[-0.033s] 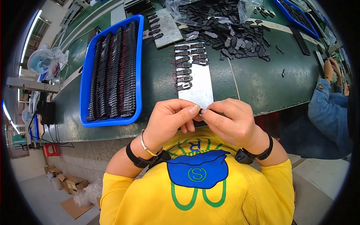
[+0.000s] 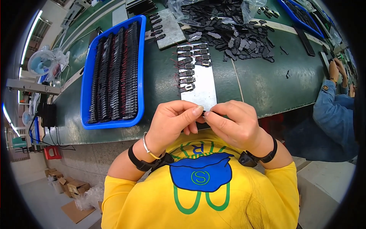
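Observation:
Close to my body, at the near edge of the table, my left hand (image 2: 179,119) and my right hand (image 2: 238,124) meet fingertip to fingertip. Both are closed in a pinch on a small black part (image 2: 204,113), mostly hidden by the fingers, so its kind does not show. Just beyond them lies a light metal plate (image 2: 204,89). Small black modules with thin red wires (image 2: 187,72) are set out on it in two columns; the left column is longer. The nearest module (image 2: 187,87) has a pale oval centre.
To the left stands a blue tray (image 2: 142,76) packed with rows of similar parts. Loose black flat pieces (image 2: 244,42) are heaped at the back beside clear plastic. Another metal plate (image 2: 169,28) holds several parts. At the right, a co-worker's denim sleeve (image 2: 328,101) reaches the green table (image 2: 274,87).

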Action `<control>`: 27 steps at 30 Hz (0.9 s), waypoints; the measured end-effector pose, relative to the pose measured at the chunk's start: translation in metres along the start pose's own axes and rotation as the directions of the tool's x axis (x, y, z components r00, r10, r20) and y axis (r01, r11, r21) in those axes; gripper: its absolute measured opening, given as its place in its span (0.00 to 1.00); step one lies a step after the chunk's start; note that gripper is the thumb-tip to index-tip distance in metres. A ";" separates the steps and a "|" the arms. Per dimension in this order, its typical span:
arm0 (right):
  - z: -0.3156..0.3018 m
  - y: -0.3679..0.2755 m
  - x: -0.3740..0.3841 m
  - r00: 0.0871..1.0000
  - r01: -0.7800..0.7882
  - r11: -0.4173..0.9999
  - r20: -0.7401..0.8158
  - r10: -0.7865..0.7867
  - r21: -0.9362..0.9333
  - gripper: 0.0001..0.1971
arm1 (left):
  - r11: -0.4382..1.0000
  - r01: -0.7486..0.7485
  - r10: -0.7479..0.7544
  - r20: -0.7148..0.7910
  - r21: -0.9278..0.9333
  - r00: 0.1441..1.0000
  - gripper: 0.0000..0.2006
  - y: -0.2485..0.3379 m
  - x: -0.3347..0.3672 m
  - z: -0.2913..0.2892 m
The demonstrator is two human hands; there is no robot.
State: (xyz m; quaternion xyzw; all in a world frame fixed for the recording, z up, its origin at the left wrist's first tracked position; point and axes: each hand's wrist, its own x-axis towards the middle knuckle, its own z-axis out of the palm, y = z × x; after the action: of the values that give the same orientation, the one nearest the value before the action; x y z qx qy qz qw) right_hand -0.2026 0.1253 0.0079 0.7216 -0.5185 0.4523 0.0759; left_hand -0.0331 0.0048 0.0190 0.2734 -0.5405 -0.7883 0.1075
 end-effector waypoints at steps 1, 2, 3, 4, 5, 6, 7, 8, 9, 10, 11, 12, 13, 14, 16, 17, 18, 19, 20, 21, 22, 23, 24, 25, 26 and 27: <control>0.000 0.000 0.000 1.000 0.003 1.000 0.002 -0.003 -0.005 0.14 | 0.999 -0.021 0.022 -0.018 0.032 1.000 0.09 0.000 0.000 0.001; 0.000 -0.001 0.000 1.000 0.006 1.000 0.004 -0.006 -0.010 0.13 | 0.997 -0.041 0.044 -0.034 0.065 0.998 0.09 0.000 -0.001 0.002; 0.000 -0.001 0.000 1.000 0.009 1.000 0.006 -0.009 -0.014 0.13 | 0.993 -0.061 0.066 -0.051 0.098 0.997 0.08 0.000 -0.001 0.003; 0.000 -0.001 -0.001 1.000 0.008 1.000 0.006 -0.008 -0.014 0.13 | 0.993 -0.060 0.065 -0.050 0.099 0.997 0.08 0.000 -0.002 0.004; 0.001 -0.001 -0.001 1.000 0.003 1.000 -0.005 -0.003 -0.014 0.13 | 0.993 -0.063 0.068 -0.055 0.096 0.996 0.08 0.000 -0.003 0.004; 0.002 -0.001 -0.002 1.000 -0.001 1.000 -0.015 0.001 -0.012 0.13 | 0.993 -0.066 0.072 -0.061 0.093 0.996 0.08 0.000 -0.004 0.004; 0.002 -0.001 -0.002 1.000 -0.005 1.000 -0.026 0.005 -0.010 0.13 | 0.994 -0.069 0.075 -0.066 0.090 0.995 0.08 0.000 -0.004 0.005; 0.003 -0.001 -0.001 1.000 -0.005 1.000 -0.027 0.005 -0.009 0.13 | 0.994 -0.069 0.075 -0.068 0.091 0.995 0.08 0.000 -0.004 0.004; 0.003 -0.001 -0.001 0.999 -0.013 1.000 -0.032 0.013 0.001 0.14 | 0.995 -0.065 0.069 -0.060 0.074 0.996 0.08 -0.001 -0.004 0.004; 0.003 -0.001 -0.001 0.999 -0.021 1.000 -0.037 0.022 0.011 0.14 | 0.997 -0.061 0.064 -0.053 0.056 0.997 0.08 -0.001 -0.004 0.003; 0.003 0.000 -0.001 0.999 -0.030 0.999 -0.042 0.031 0.020 0.14 | 0.998 -0.056 0.058 -0.044 0.040 0.997 0.08 -0.001 -0.004 0.002; 0.004 0.000 -0.001 0.999 -0.031 0.999 -0.043 0.032 0.021 0.14 | 0.998 -0.056 0.057 -0.044 0.041 0.997 0.08 -0.001 -0.003 0.001; 0.004 0.001 -0.002 0.997 -0.049 0.998 -0.052 0.051 0.044 0.14 | 0.999 -0.035 0.035 -0.035 0.013 0.999 0.08 0.000 -0.002 0.001; 0.004 0.002 -0.002 0.996 -0.066 0.996 -0.061 0.070 0.066 0.14 | 1.000 -0.014 0.014 -0.024 -0.016 1.000 0.07 0.001 -0.001 0.000; 0.004 0.004 -0.003 0.993 -0.087 0.993 -0.070 0.092 0.077 0.14 | 0.999 0.006 -0.006 -0.001 -0.045 1.000 0.07 0.002 0.001 -0.001; 0.004 0.004 -0.003 0.991 -0.103 0.989 -0.072 0.110 0.102 0.13 | 0.999 0.027 -0.028 -0.011 -0.033 1.000 0.07 0.003 0.002 -0.001; 0.001 0.005 -0.004 0.989 -0.121 0.986 -0.073 0.130 0.115 0.13 | 0.999 0.046 -0.047 -0.010 -0.024 0.999 0.07 0.004 0.005 0.001; -0.003 0.007 -0.005 0.986 -0.141 0.982 -0.075 0.151 0.124 0.13 | 0.998 0.065 -0.065 -0.004 -0.015 0.998 0.07 0.005 0.008 0.003; -0.005 0.008 -0.005 0.985 -0.150 0.985 -0.077 0.157 0.090 0.13 | 0.998 0.060 -0.060 0.031 -0.019 0.998 0.07 0.007 0.007 0.001; -0.011 0.011 -0.007 0.980 -0.171 0.982 -0.085 0.178 0.084 0.13 | 0.998 0.057 -0.058 -0.002 -0.013 0.998 0.07 0.008 0.004 -0.001; -0.018 0.013 -0.011 0.974 -0.197 0.978 -0.097 0.203 0.070 0.12 | 0.998 0.056 -0.057 -0.025 -0.007 0.998 0.07 0.009 0.002 -0.003; -0.023 0.016 -0.016 0.968 -0.218 0.974 -0.111 0.224 0.064 0.12 | 0.999 0.038 -0.038 -0.036 -0.018 0.999 0.06 0.008 -0.001 -0.007; -0.034 0.022 -0.023 0.966 -0.229 0.973 -0.118 0.230 0.023 0.12 | 0.999 0.019 -0.021 -0.047 -0.029 0.999 0.06 0.006 -0.002 -0.011; -0.047 0.028 -0.031 0.927 -0.361 0.932 -0.121 0.354 -0.038 0.11 | 0.999 0.012 -0.013 -0.012 -0.032 1.000 0.06 0.004 -0.005 -0.016; -0.059 0.036 -0.038 0.869 -0.491 0.867 -0.131 0.478 -0.090 0.10 | 0.998 -0.036 0.034 -0.023 -0.059 0.999 0.06 0.001 -0.005 -0.022; -0.072 0.043 -0.043 0.818 -0.573 0.802 -0.173 0.549 -0.167 0.09 | 0.993 -0.083 0.079 -0.040 -0.086 0.996 0.06 -0.001 -0.004 -0.027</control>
State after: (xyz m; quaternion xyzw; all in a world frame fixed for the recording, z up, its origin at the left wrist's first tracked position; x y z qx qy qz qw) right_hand -0.2817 0.1766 0.0026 0.4960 -0.7484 0.4379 0.0446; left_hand -0.0150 -0.0141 0.0117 0.2604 -0.5141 -0.8012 0.1610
